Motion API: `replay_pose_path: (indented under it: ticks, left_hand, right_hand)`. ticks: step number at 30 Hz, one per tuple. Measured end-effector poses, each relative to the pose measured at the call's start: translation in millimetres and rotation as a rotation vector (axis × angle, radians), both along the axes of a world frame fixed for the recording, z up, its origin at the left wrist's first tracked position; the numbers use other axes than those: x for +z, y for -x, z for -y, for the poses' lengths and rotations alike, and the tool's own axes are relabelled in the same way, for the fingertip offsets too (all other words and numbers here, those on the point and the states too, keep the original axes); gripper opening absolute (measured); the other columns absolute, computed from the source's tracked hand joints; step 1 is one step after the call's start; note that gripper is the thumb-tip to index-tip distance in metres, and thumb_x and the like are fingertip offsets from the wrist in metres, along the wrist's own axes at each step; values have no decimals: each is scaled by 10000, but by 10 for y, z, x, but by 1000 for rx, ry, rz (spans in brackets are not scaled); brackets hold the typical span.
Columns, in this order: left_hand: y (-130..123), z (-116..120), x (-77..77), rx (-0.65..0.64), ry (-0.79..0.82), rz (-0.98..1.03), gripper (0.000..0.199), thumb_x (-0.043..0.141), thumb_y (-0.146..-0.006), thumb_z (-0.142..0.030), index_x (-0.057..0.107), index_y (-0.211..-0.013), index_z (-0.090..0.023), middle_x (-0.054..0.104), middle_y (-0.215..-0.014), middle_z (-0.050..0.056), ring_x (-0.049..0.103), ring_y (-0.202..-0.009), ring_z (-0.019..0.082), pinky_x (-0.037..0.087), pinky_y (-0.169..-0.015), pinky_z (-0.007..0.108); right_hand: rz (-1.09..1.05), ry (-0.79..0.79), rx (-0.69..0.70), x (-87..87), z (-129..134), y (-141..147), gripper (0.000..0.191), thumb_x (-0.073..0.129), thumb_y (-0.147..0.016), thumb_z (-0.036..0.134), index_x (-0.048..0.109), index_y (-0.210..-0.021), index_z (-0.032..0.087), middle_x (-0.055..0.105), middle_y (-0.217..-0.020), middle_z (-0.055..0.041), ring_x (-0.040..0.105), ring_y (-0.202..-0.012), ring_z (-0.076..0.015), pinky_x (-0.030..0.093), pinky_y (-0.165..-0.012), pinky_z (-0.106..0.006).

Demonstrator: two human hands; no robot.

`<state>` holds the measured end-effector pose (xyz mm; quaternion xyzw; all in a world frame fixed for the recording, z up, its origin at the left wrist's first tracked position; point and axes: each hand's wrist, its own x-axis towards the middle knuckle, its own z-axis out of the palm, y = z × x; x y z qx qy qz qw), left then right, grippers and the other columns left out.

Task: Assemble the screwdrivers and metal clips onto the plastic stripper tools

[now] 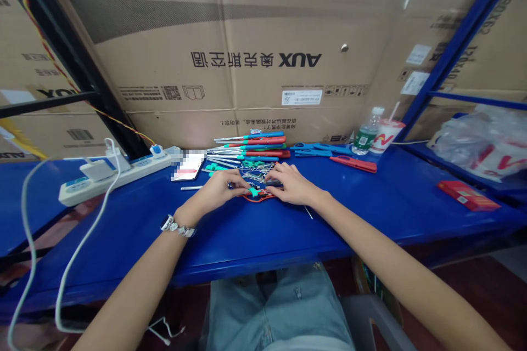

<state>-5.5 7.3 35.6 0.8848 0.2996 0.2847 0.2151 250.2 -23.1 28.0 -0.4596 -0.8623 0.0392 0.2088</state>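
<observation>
At the middle of the blue table, my left hand (224, 185) pinches a small green plastic piece (254, 192) between thumb and fingers. Just beneath it lies a curved orange-red plastic shell (258, 199), partly covered by my fingers. My right hand (294, 184) is closed at the shell's right end, its thumb close to the orange edge; what its fingertips hold is hidden. Thin wires and small metal parts (257, 174) lie tangled just beyond both hands. Behind them is a pile of slim metal-tipped tools (263, 145) with red, blue and green handles.
Blue plastic shells (321, 149) and a red one (353, 164) lie right of the pile. A phone (189, 165) and power strip (119, 175) are on the left. A bottle (365, 134), cup (386, 136) and red box (468, 196) stand right. Cardboard (230, 22) walls the back.
</observation>
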Motion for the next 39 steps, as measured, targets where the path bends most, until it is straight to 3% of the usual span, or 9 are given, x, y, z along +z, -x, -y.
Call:
replay_pose_path:
  ticks: [12,21,28,34,39]
  left_hand:
    - [-51,-42,-93,12,37,-120,108,704,-888,-201,810,-906,-196,731,-836,53,655,-705,162,501,-675,283]
    - [-91,-2,-113,-3,66,-30,142,677,-915,-268,798,-896,-196,773,-853,61,695,-742,184,546,-713,302]
    - [-99,-8,-133,-20,40,-19,194,715,-913,-368,817,-902,-203,737,-789,49,656,-672,172,512,-654,287]
    - [-120,1,-151,-52,-17,-34,191,678,-945,-321,808,-888,-194,653,-751,29,611,-656,148,474,-640,268]
    - [-112,-10,-145,-71,-25,-76,145,662,-939,-243,793,-905,-190,668,-803,39,632,-721,158,494,-693,281]
  right_hand:
    - [120,42,11,26,11,-4,250,604,-1005,427,693,-1081,206,666,-1074,-97,549,-1125,-301,386,-973,-475]
    - [110,25,54,-6,-12,14,220,592,-1015,408,691,-1001,212,688,-1024,-75,569,-1036,-265,361,-928,-430]
    - [154,-2,25,-12,-23,13,241,598,-1008,435,693,-1006,212,664,-1044,-89,554,-1050,-272,371,-922,-432]
    - [36,-106,-4,-8,56,105,186,653,-971,392,680,-989,209,656,-1078,-82,564,-1053,-255,377,-903,-405]
    - [-16,-64,77,-43,122,272,139,720,-898,333,669,-903,205,697,-944,-45,602,-974,-232,364,-905,-400]
